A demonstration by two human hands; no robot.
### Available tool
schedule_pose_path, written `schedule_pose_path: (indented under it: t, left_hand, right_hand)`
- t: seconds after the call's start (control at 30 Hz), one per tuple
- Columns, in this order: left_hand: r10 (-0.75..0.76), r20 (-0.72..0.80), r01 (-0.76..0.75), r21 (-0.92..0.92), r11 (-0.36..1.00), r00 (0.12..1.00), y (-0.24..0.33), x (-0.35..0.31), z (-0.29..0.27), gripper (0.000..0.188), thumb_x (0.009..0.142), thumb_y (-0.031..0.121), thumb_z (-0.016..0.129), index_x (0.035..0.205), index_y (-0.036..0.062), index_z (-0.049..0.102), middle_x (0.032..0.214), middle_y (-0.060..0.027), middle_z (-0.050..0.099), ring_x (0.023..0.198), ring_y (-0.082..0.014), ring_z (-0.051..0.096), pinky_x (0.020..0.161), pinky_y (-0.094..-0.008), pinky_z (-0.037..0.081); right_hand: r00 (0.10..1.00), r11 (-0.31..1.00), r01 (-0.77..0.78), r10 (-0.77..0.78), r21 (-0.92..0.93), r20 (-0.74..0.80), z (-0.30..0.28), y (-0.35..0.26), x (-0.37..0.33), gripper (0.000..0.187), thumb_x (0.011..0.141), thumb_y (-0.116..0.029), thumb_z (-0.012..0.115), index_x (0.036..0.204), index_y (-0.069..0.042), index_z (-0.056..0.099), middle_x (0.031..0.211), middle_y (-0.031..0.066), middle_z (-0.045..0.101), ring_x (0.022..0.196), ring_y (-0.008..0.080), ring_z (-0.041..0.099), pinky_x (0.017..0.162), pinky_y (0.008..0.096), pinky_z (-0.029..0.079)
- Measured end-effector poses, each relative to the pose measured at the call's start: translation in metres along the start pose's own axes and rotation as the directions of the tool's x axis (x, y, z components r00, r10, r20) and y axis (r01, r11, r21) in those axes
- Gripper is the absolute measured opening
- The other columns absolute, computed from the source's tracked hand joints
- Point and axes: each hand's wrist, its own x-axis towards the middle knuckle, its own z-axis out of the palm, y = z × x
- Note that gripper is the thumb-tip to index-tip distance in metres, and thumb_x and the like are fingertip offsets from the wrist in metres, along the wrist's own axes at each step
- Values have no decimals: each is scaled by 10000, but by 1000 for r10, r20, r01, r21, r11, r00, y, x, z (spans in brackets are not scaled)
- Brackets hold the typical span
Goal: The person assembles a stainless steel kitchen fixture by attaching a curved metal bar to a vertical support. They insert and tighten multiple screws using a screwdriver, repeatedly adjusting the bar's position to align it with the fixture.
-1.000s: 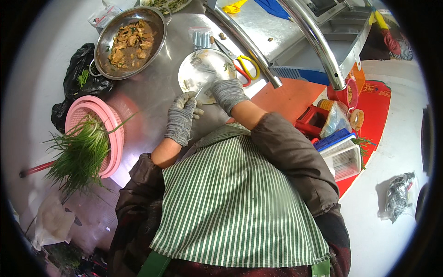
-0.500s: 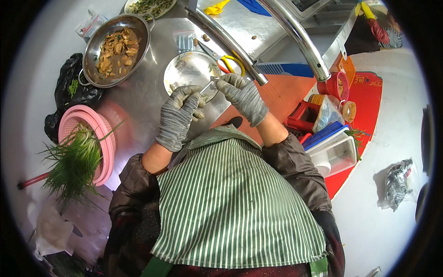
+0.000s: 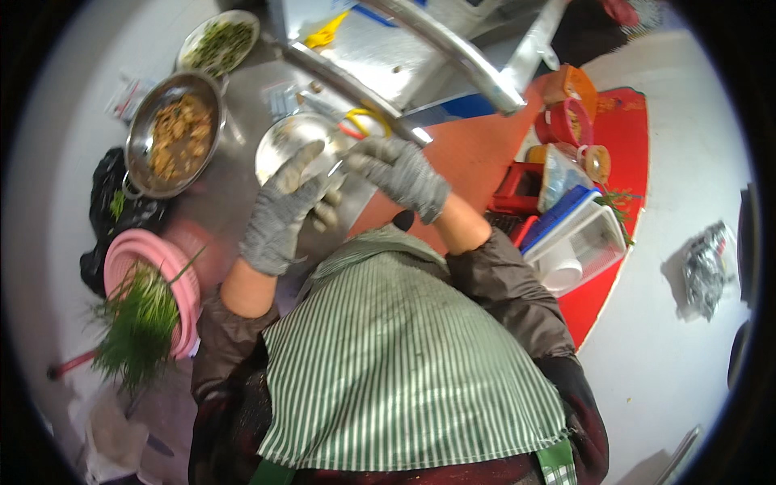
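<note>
Both my hands wear grey knit gloves. My left hand [image 3: 281,217] is open, its thumb and fingers apart, just in front of a round patterned plate [image 3: 275,139]. Close by on the right, my right hand [image 3: 398,175] pinches a small, thin, shiny whitish piece [image 3: 335,168]; its kind is too small and blurred to tell. Scissors with yellow-and-red handles [image 3: 368,121] lie beyond the plate. Beside them is a small clear packet of grey sticks [image 3: 283,101].
A steel pan of brown food [image 3: 218,133] and a plate of chopped greens [image 3: 252,40] stand at the far left. Nearer is a pink basket [image 3: 190,299] with long green stalks. Metal rails [image 3: 457,52] cross above the table. Bins and tubs [image 3: 566,234] stand on the right.
My left hand has opened and drawn away from the thin whitish piece both hands were at. The right hand still pinches a shiny piece. The whole view has shifted and turned a little.
</note>
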Motion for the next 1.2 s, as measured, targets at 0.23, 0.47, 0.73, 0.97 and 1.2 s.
schedule_pose_path:
  t: [0.23,0.47,0.73,0.97,1.2]
  left_hand:
    - [31,95,-21,-110,994,995,-14,27,25,405,837,274,694,1162,77,554,746,-19,588,535,-75,534,461,-209,428]
    - [351,36,-351,3,936,936,-20,61,81,300,835,254,703,1022,52,584,831,-14,622,654,-103,605,559,-224,499]
    - [261,153,-220,-240,945,953,-6,69,112,239,864,233,667,979,42,581,792,-45,629,629,-141,633,556,-241,518]
    - [358,164,-335,-155,930,919,-17,71,112,251,880,250,648,989,39,565,800,-34,622,657,-124,610,604,-249,512]
    - [269,209,-291,80,953,940,-14,59,116,220,915,178,589,1057,10,597,825,-46,651,666,-95,608,612,-217,511]
  right_hand:
    - [1000,1000,4,-4,-1,-19,-18,-12,-19,267,916,-261,582,1055,-38,634,845,36,656,802,90,580,763,256,482]
    - [940,996,-79,85,31,-332,-39,-37,-50,284,913,-253,578,1033,1,618,802,56,643,742,113,586,679,260,490]
    - [742,994,51,30,101,-670,-56,-33,-77,203,903,-205,601,966,-17,642,765,-27,564,645,37,462,570,192,399]
    - [774,992,84,-122,-90,-621,-57,-27,-83,293,859,-239,665,1018,4,633,834,46,648,752,111,599,686,246,501]
    - [835,941,-29,208,337,-509,-48,-42,-89,337,826,-256,712,1044,-12,633,878,47,661,824,99,607,782,250,501]
